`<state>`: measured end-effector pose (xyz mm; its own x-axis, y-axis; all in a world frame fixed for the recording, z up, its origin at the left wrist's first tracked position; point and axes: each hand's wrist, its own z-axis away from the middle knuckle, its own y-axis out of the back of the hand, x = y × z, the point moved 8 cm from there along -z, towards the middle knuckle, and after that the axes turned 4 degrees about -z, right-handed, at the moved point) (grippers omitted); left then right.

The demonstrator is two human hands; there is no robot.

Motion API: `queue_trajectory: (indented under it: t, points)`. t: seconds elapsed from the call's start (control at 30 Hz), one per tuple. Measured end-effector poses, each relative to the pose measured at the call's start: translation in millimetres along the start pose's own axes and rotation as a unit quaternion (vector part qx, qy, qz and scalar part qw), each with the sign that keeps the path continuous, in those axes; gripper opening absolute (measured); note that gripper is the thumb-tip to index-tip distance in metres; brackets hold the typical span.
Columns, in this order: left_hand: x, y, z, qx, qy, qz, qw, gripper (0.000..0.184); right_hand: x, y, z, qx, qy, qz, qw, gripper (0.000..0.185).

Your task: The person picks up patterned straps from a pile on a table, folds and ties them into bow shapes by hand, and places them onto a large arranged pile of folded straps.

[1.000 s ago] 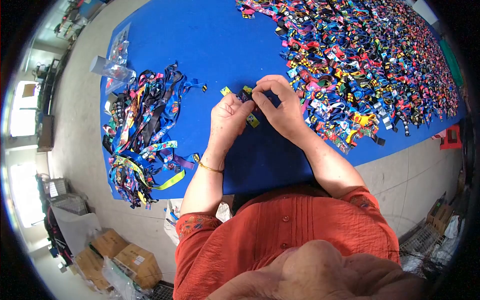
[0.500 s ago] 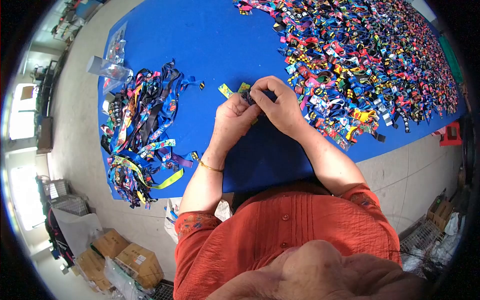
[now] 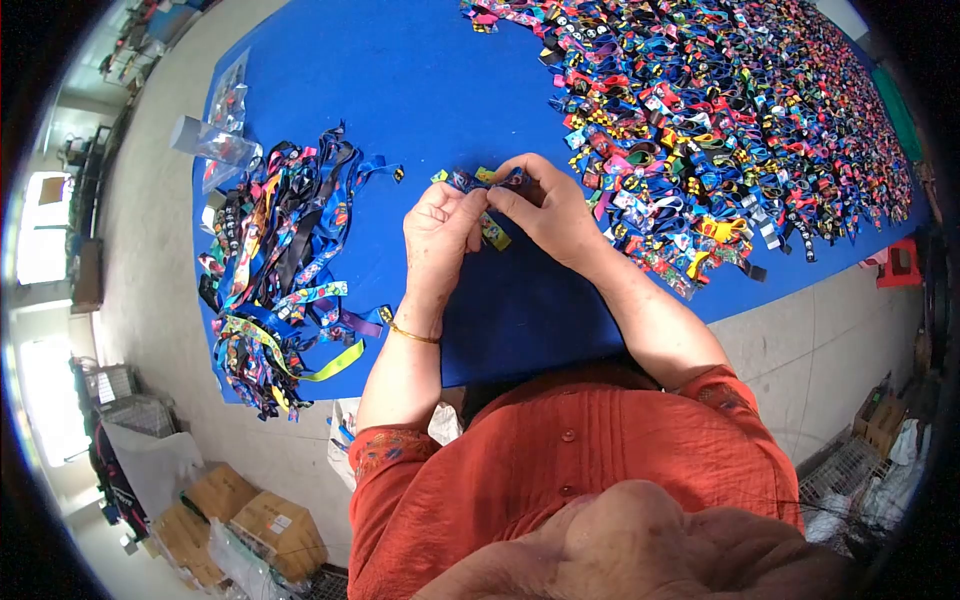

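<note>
Both of my hands pinch a short dark printed ribbon strap (image 3: 461, 181) above the blue table (image 3: 400, 90). My left hand (image 3: 440, 225) holds its left part between thumb and fingers. My right hand (image 3: 548, 205) grips the other part, which curves up in a loop by the index finger. Yellow-green printed ribbon pieces (image 3: 495, 233) show below and behind my fingertips; whether they join the dark strap I cannot tell. A pile of loose printed ribbon strips (image 3: 290, 230) lies left of my left hand.
Rows of looped printed straps (image 3: 700, 130) cover the right side of the table. Clear plastic bags (image 3: 228, 140) lie at its left edge. Cardboard boxes (image 3: 278, 530) stand on the floor at lower left, and a red stool (image 3: 900, 263) is at the right.
My hands have moved slightly apart, the left one leftward. More of the dark strap shows between them, and a yellow-green piece has come into view below my fingers.
</note>
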<state>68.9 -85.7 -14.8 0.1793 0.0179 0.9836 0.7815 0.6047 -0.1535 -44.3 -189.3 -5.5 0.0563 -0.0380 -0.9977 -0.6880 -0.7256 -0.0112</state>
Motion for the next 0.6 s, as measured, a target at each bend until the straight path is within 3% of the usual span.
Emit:
queue_trajectory:
  t: [0.23, 0.33, 0.6]
  points:
    - [-1.0, -0.1, 0.7, -0.002, 0.020, -0.017, 1.000, 0.012, 2.3, 4.3, -1.6, 0.019, -0.041, -0.040, 0.998, 0.014]
    - [1.4, -1.8, 2.0, -0.012, 0.009, -0.018, 1.000, 0.017, -11.4, 15.5, -1.5, 0.060, -0.005, 0.056, 0.997, 0.012]
    - [5.1, -10.0, 7.7, -0.051, 0.032, -0.044, 0.997, 0.027, -10.4, 23.4, -0.9, 0.108, 0.036, 0.051, 0.992, 0.009]
